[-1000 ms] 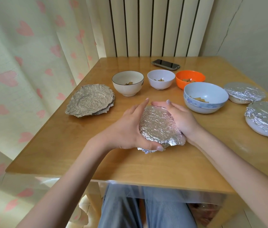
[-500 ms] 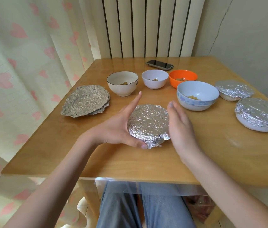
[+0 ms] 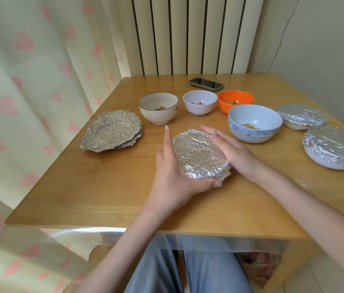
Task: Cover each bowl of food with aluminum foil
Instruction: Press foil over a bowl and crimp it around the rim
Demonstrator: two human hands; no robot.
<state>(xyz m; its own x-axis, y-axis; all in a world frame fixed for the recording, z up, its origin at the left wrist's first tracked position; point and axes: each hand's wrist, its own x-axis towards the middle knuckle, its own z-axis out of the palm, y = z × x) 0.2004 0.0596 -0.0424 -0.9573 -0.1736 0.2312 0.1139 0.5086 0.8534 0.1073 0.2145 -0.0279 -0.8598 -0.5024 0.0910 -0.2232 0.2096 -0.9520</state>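
**Inspector:** Position of the work item?

**Assistant:** The foil-wrapped bowl (image 3: 200, 155) sits at centre frame on the table (image 3: 103, 197), between both hands. The left hand (image 3: 171, 176) lies along its left edge, fingers extended up the side and thumb curled round the lower rim. The right hand (image 3: 234, 153) presses flat against its right edge, fingers straight. Neither hand is closed into a fist.

**Inspector:** Outstanding items?

**Assistant:** Four bowls are uncovered, each with food in it: the black-rimmed bowl (image 3: 158, 107), the small white bowl (image 3: 200, 102), the orange bowl (image 3: 236, 100) and the blue bowl (image 3: 255, 123). Two covered bowls (image 3: 302, 119) stand at right of frame. In my judgement the task is under half done.

**Inspector:** What governs the next move?

**Assistant:** The foil stack (image 3: 112, 132) lies left of centre, on the left hand's side and well apart from it. The blue bowl sits just beyond the right hand's fingertips, up and to the right. So the left hand is the nearer for fetching a sheet, the right for drawing in the blue bowl. A phone (image 3: 205, 83) lies at the far edge, clear of the work.
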